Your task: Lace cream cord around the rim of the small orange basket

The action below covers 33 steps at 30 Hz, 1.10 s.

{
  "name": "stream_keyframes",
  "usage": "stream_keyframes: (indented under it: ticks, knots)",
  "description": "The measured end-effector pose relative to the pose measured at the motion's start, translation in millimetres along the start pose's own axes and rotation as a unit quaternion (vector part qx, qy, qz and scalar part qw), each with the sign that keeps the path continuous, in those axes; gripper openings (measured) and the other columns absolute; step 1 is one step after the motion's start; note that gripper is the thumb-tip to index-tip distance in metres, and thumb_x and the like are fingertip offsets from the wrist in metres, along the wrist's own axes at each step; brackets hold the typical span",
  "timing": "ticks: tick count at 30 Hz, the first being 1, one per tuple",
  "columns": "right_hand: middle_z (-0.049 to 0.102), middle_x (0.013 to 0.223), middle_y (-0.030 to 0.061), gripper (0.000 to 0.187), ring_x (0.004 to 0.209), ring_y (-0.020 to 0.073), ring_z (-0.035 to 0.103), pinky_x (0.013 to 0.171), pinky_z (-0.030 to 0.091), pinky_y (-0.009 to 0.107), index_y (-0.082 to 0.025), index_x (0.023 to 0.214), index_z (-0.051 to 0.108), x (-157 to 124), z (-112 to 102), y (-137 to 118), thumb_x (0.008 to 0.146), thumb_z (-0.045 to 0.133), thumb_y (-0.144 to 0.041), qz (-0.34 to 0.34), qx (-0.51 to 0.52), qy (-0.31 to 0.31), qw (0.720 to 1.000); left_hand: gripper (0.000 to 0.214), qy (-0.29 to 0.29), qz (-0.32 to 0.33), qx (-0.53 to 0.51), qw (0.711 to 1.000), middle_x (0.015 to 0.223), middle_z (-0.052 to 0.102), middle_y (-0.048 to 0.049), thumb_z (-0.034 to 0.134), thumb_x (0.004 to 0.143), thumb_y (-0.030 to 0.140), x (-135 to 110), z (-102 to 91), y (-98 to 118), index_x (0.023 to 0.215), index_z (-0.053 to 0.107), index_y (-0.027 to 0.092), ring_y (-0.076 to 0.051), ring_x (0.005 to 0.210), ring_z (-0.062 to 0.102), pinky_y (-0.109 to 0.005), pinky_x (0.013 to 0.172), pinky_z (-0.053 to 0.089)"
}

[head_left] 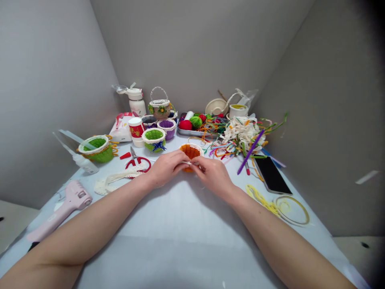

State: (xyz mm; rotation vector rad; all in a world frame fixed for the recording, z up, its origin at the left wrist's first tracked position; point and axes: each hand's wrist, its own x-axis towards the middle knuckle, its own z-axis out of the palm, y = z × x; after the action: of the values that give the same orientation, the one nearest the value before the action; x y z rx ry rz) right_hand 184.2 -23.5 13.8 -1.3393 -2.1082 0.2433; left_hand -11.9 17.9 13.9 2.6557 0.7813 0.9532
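Your fingers (181, 160) on left hand (165, 168) and right hand (212, 175) pinch white trim (190, 163) at the near rim of the orange basket (190, 151).

left hand (166, 168), right hand (212, 174), both pinching

Left hand (165, 167) and right hand (212, 174) meet at a small orange basket (190, 151) on the bench (180, 224), pinching a pale strip (190, 162) at its rim
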Motion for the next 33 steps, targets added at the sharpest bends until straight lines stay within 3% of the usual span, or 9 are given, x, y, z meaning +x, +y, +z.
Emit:
stream_keyframes:
  ticks: [6,9,13,18,22,29,33]
  knots:
    - [0.065,0.073,-0.0003,0.024,0.061,0.0142,0.055,0.056,0.030,0.023,-0.021,0.108,0.057,4,-32,-4,0.084,0.058,-0.022,0.078,-0.050,-0.079,0.993,0.014,0.010,-0.011,-0.034,0.999,0.095,0.067,-0.0056,0.056,0.095,0.023,-1,-0.4,-3,0.101,0.068,0.017,-0.016,0.088,0.064,-0.027,0.079,0.050]
    - [0.064,0.078,0.0023,0.030,0.067,0.0158,0.057,0.056,0.033,0.022,-0.019,0.108,0.052,1,-57,-3,0.078,0.056,-0.015,0.119,-0.085,-0.116,0.982,0.012,0.021,-0.026,-0.044,0.998,0.095,0.068,-0.0061,0.059,0.093,0.020,0,-1.4,1,0.097,0.069,0.017,-0.016,0.090,0.065,-0.028,0.081,0.050]
    - [0.066,0.086,0.0050,0.023,0.076,0.0173,0.060,0.061,0.039,0.023,-0.019,0.102,0.054,-2,-76,-2,0.080,0.050,-0.012,0.122,-0.088,-0.138,0.979,0.010,0.032,-0.043,-0.063,0.997,0.095,0.069,-0.0062,0.061,0.089,0.015,0,-0.5,4,0.095,0.069,0.017,-0.017,0.091,0.065,-0.029,0.082,0.050]
    - [0.070,0.088,0.0041,0.020,0.082,0.0160,0.063,0.073,0.044,0.025,-0.018,0.088,0.065,4,-72,-2,0.086,0.046,-0.010,0.023,-0.015,-0.078,0.997,0.010,0.050,-0.047,-0.071,0.995,0.094,0.069,-0.0054,0.062,0.085,0.012,0,3.0,4,0.091,0.069,0.016,-0.016,0.089,0.065,-0.027,0.082,0.050]
    - [0.072,0.087,0.0035,0.021,0.081,0.0156,0.065,0.075,0.045,0.025,-0.018,0.088,0.069,9,-57,2,0.087,0.049,-0.011,-0.050,0.026,-0.012,0.998,0.011,0.063,-0.032,-0.064,0.995,0.091,0.069,-0.0044,0.061,0.084,0.010,-1,5.8,5,0.090,0.069,0.017,-0.015,0.086,0.065,-0.026,0.080,0.050]
    - [0.067,0.088,0.0054,0.023,0.084,0.0174,0.059,0.075,0.043,0.029,-0.019,0.083,0.068,10,-44,8,0.092,0.048,-0.014,-0.111,-0.008,0.020,0.994,0.013,0.052,0.056,0.021,0.997,0.089,0.067,-0.0048,0.056,0.089,0.014,-5,6.8,8,0.091,0.068,0.018,-0.014,0.081,0.064,-0.023,0.072,0.050]
    - [0.061,0.086,0.0055,0.024,0.083,0.0173,0.054,0.075,0.040,0.030,-0.019,0.080,0.070,11,-44,10,0.092,0.050,-0.014,-0.143,-0.034,0.033,0.989,0.014,0.054,0.067,0.045,0.995,0.087,0.068,-0.0048,0.054,0.090,0.015,-5,6.6,9,0.088,0.068,0.017,-0.013,0.078,0.063,-0.023,0.070,0.050]
